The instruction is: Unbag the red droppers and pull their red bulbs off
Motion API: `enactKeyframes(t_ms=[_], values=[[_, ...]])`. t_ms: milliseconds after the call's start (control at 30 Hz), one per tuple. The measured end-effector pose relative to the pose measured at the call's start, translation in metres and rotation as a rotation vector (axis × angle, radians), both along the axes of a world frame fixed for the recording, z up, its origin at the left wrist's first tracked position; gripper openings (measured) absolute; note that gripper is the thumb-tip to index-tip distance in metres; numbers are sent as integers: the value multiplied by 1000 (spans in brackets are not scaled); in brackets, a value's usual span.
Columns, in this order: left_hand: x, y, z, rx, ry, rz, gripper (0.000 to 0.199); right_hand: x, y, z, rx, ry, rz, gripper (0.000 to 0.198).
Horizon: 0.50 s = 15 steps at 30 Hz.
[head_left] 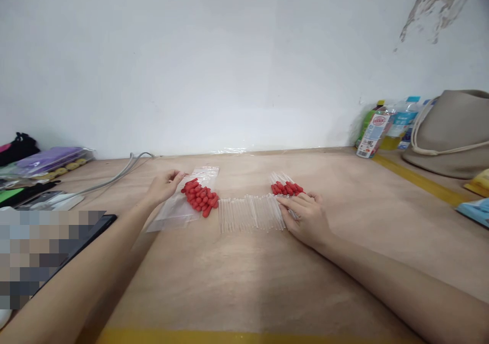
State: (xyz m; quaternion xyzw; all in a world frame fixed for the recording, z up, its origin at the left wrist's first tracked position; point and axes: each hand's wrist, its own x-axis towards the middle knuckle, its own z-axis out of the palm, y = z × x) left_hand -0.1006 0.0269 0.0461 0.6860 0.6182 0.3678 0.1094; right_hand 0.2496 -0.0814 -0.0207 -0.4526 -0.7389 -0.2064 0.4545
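Note:
A row of thin clear tubes lies side by side on the table in front of me. At its right end is my right hand, with thumb and index finger closed on a clear tube. Just beyond that hand rests a bunch of clear tubes with red bulb-shaped caps on their near ends. A heap of loose red caps sits on a clear plastic bag to the left. My left hand is beside this heap, fingers curled and tips together; what they pinch, if anything, is too small to tell.
Bottles and a drink carton stand at the back right, near a beige hat. At the left are a purple package, a grey cable and a dark-edged device. Yellow tape crosses the table's right side.

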Motion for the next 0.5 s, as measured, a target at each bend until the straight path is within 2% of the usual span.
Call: enactKeyframes(t_ms=[100, 133, 233, 300, 400, 500], values=[[21, -29, -11, 330, 101, 60, 31, -2, 2, 1, -20, -32, -4, 18], [31, -42, -16, 379, 136, -26, 27, -2, 2, 2, -29, -45, -7, 19], [67, -81, -30, 382, 308, -470, 20, -4, 3, 3, -49, -81, -35, 19], [91, -100, -35, 376, 396, -632, 27, -6, 3, 3, -59, -105, -55, 19], [121, -109, -38, 333, 519, -666, 45, -9, 1, 3, -89, -145, -64, 18], [137, -100, -38, 252, 620, -671, 57, -9, -1, 4, -137, -189, -31, 21]])
